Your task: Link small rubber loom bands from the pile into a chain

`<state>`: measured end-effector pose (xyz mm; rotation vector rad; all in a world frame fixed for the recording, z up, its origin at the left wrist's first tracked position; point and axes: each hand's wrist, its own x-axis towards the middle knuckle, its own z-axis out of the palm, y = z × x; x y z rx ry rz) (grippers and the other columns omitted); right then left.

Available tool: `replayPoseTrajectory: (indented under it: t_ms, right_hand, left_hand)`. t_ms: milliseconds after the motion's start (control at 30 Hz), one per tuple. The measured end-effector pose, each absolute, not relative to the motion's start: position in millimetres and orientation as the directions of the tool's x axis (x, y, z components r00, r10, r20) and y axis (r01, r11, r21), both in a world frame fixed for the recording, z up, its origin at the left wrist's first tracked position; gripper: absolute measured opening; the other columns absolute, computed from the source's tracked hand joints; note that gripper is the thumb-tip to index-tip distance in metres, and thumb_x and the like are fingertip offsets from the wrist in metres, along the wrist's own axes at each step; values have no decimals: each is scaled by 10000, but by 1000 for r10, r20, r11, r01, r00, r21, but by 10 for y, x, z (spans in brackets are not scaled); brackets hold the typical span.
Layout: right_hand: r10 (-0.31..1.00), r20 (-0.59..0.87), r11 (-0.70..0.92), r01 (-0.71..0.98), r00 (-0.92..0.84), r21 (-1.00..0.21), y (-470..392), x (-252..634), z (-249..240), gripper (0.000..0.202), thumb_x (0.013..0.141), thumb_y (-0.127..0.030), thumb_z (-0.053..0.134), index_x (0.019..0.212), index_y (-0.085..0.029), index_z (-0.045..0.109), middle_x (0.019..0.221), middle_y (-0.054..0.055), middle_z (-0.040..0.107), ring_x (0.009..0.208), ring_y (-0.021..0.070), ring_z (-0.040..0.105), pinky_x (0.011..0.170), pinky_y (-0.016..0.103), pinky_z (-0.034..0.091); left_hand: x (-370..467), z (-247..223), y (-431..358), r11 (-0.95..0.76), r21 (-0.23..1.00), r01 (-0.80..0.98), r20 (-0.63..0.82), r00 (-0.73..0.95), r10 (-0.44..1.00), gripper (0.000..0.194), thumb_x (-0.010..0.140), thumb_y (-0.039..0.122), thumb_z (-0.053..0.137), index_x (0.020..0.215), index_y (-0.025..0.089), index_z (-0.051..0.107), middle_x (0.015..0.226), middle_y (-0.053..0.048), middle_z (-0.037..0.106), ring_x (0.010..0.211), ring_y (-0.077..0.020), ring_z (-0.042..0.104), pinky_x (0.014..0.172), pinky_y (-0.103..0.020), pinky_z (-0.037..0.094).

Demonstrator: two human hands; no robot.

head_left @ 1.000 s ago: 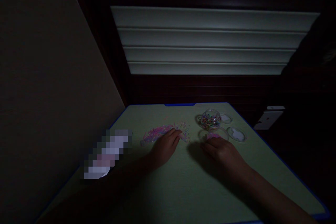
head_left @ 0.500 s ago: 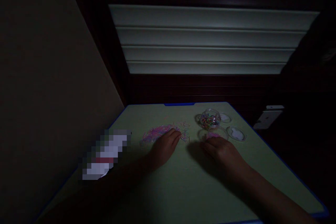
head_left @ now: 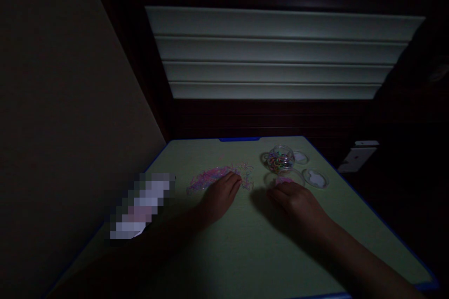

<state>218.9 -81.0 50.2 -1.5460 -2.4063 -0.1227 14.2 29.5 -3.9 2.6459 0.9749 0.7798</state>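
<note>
My left hand (head_left: pixel 221 195) rests at the right part of a loose pile of thin pink and purple bands (head_left: pixel 206 178), its fingers pressed together; what they hold, if anything, is too small to tell. My right hand (head_left: pixel 293 198) is closed at the near side of a clear round container (head_left: pixel 298 176) with pink bits inside. Its fingertips are dark and partly hidden. Just behind that container stands a clear jar (head_left: pixel 281 158) filled with multicoloured bands.
Two round clear lids, one (head_left: pixel 315 178) right of the container and another (head_left: pixel 300 157) beside the jar, lie on the pale green table (head_left: pixel 242 247). A blurred-out white object (head_left: pixel 143 205) is at the left edge. White devices (head_left: pixel 358 156) show beyond the right edge.
</note>
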Motion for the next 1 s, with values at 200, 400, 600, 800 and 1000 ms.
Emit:
replayPoseTrajectory:
  t_ms: [200, 400, 600, 800, 1000]
  right_hand:
    - [879, 285, 421, 904, -383, -82, -796, 2191, 503, 107, 805, -114, 486, 807, -156, 583, 745, 45, 581, 695, 147, 503, 649, 249, 334]
    - [868, 317, 427, 901, -383, -82, -792, 2192, 495, 103, 802, -110, 490, 819, -157, 581, 749, 46, 578, 702, 153, 499, 646, 255, 330]
    - [858, 365, 420, 903, -362, -93, -778, 2205, 461, 133, 835, -139, 453, 817, -160, 583, 731, 47, 574, 690, 157, 499, 644, 267, 328]
    - [847, 412, 415, 902, -335, -119, -775, 2200, 457, 160, 848, -148, 433, 869, -152, 592, 762, 62, 584, 716, 161, 513, 657, 267, 339]
    - [845, 424, 426, 890, -327, -162, -802, 2151, 509, 215, 881, -243, 397, 906, -153, 591, 779, 67, 588, 718, 158, 516, 642, 265, 345]
  left_hand:
    - [139, -50, 298, -752, 382, 536, 409, 632, 658, 181, 909, 229, 331, 926, 186, 506, 887, -33, 540, 839, -160, 512, 766, -277, 404]
    - [160, 44, 230, -738, 421, 527, 417, 610, 674, 182, 907, 245, 327, 892, 190, 501, 861, -26, 542, 808, -151, 516, 740, -263, 399]
    - [247, 127, -6, -594, 680, 429, 309, 568, 763, 167, 882, 288, 382, 856, 196, 520, 801, 0, 565, 704, -125, 520, 631, -216, 391]
    - [285, 54, -162, -359, 885, 296, 131, 582, 803, 232, 874, 382, 386, 835, 188, 508, 634, 44, 471, 508, -78, 414, 463, -181, 308]
    - [301, -10, -106, -239, 955, 177, 97, 574, 813, 215, 866, 377, 383, 816, 184, 466, 636, 57, 431, 457, -61, 363, 414, -175, 292]
